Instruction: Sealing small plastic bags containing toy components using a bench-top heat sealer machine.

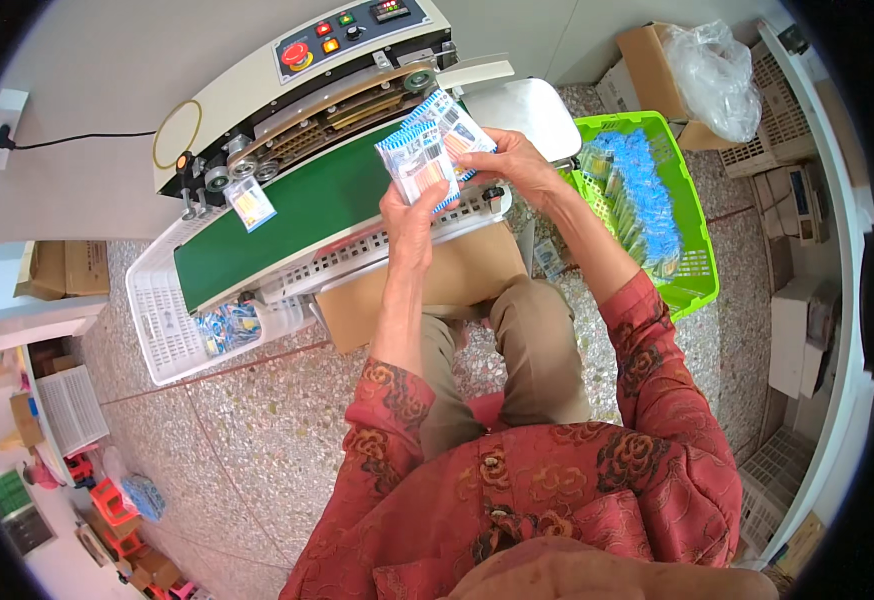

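My left hand (412, 220) pinches a small clear packet (417, 165) with a blue-and-white striped edge and pinkish contents. My right hand (519, 163) grips one or more similar packets (457, 122), partly hidden behind the left one, and its fingertips touch the left packet. Both hands are held over the right part of the green conveyor belt (317, 215) of a band sealing machine (247, 120). One more packet (250, 203) lies on that belt at the left, beside the machine's rollers.
On the right stands a bright green basket (699, 235) filled with packets (647, 195). A white basket (147, 335) under the belt's left end holds several packets (227, 328). Cardboard (457, 270) sits in front of my knees. A box with a plastic bag (712, 80) is at the back right.
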Motion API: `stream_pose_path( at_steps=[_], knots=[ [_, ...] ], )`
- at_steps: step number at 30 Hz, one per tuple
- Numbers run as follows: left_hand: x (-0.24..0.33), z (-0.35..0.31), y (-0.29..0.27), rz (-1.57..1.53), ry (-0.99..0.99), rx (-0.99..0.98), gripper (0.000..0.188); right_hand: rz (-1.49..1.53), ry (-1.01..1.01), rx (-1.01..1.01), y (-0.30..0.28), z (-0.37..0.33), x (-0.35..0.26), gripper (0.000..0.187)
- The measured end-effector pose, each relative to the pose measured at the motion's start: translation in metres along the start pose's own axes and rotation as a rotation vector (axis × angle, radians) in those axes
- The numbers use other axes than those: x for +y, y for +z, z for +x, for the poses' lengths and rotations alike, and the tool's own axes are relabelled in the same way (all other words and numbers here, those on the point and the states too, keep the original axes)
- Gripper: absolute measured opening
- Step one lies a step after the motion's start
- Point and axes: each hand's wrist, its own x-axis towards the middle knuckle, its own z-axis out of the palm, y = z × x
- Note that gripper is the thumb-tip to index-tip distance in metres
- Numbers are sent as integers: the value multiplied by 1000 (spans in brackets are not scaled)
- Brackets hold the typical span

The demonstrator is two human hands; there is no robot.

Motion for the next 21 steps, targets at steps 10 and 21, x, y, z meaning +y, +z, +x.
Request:
stream_pose_path(
  at_steps=[10,21],
  knots=[
    [-1,0,-2,226,90,-12,32,-92,-133,-61,-6,-1,1,27],
    [3,0,-7,-37,-11,52,36,299,24,313,-14,24,26,23]
  ],
)
